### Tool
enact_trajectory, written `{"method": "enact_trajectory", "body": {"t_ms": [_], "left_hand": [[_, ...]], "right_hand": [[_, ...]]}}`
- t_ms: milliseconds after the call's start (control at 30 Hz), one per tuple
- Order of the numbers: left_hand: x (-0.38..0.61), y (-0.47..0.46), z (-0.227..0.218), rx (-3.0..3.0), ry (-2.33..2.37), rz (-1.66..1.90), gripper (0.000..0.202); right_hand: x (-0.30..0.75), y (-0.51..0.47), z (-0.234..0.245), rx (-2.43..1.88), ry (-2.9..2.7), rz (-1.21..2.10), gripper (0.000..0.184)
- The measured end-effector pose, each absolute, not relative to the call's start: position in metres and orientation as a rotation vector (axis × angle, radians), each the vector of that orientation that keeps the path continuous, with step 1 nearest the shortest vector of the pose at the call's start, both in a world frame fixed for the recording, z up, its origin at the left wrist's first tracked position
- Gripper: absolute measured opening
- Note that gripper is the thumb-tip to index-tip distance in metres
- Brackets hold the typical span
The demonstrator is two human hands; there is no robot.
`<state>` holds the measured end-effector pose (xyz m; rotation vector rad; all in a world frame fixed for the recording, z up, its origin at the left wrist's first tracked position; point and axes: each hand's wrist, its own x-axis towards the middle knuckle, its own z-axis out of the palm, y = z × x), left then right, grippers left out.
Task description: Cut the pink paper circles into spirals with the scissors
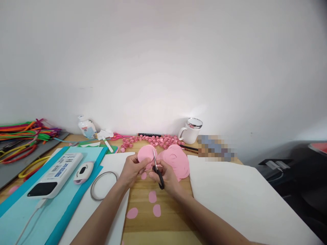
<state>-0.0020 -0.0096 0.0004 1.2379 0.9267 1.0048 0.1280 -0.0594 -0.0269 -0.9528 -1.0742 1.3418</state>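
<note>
My left hand (133,168) pinches a pink paper circle (145,153) at its lower edge, fingers closed on it. My right hand (166,175) grips black-handled scissors (157,168), whose blades point up into the pink circle. A stack of pink paper circles (176,160) lies just right of my hands on the wooden table (143,231). Small pink cut-out petals (152,196) lie on the wood below my hands.
White sheets (242,197) lie to the right and left of the wood. Blue paper (33,214) holds a white power bank (56,175) and a small pink device (83,172). A metal ring (102,185), white mug (190,131), pink paper rolls (153,139), glue bottle (87,127) and coloured pipe cleaners (22,136) are around.
</note>
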Motion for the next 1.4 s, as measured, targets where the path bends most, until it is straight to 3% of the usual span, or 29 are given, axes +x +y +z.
{"method": "enact_trajectory", "body": {"t_ms": [667,1400], "left_hand": [[-0.0037,-0.0069,0.0013,1.16,0.845,1.074,0.029],[-0.0003,-0.0098,-0.0007,1.204,0.905,1.033,0.034]], "right_hand": [[0.1296,-0.0614,-0.0252,-1.099,-1.09,1.322,0.041],[0.1263,-0.0621,-0.024,-1.078,-1.125,1.324,0.041]]}}
